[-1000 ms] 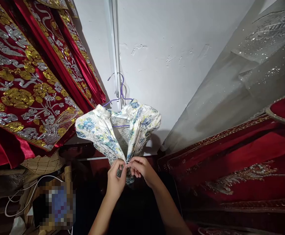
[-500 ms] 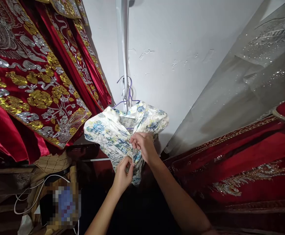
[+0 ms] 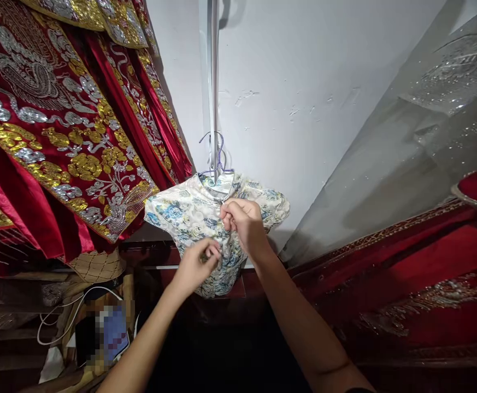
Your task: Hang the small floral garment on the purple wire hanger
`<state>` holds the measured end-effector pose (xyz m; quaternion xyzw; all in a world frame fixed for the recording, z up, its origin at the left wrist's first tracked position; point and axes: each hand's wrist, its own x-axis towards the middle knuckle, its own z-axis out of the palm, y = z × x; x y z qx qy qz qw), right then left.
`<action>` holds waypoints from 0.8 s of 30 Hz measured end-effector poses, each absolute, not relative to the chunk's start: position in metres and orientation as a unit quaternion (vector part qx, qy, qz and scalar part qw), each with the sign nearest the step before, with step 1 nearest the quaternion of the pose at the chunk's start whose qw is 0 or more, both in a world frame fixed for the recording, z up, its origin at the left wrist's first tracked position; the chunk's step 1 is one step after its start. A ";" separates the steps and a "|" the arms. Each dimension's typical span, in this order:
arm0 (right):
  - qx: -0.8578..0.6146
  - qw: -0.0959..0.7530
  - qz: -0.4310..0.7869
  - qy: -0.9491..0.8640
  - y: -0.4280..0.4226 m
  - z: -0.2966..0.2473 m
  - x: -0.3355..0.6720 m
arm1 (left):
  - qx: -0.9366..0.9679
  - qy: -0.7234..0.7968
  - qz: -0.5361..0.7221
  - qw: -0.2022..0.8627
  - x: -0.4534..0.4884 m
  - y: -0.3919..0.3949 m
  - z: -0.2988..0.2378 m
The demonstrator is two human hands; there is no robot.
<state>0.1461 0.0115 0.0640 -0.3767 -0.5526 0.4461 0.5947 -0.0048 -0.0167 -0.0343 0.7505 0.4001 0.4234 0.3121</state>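
A small white dress with a blue flower print [image 3: 184,210] hangs on a purple wire hanger [image 3: 218,158] from a metal pole against the wall. My right hand [image 3: 240,221] is closed in a pinch high on the dress's front, just below the collar. My left hand [image 3: 197,265] is closed on the fabric lower down, near the waist. The front of the dress lies closed between the two hands.
Red robes with gold and silver embroidery [image 3: 58,136] hang at the left. A sheer grey sequinned fabric [image 3: 406,142] and more red embroidered cloth [image 3: 406,273] hang at the right. White cables [image 3: 53,316] lie over clutter at lower left. A white wall [image 3: 304,82] stands behind.
My right hand has travelled up the dress front from the waist to below the collar, and the open front has come together. My left hand stayed low on the fabric.
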 end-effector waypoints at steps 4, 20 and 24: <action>-0.403 0.593 0.385 -0.581 -0.006 0.073 0.150 | 0.715 0.351 0.571 0.201 -0.001 0.001 0.043; -0.434 0.561 0.392 -0.586 0.022 -0.003 0.146 | 0.576 0.340 0.731 0.136 -0.009 0.018 0.086; -0.427 0.534 0.447 -0.577 -0.002 -0.022 0.148 | 0.388 0.275 0.818 0.323 -0.077 0.045 0.082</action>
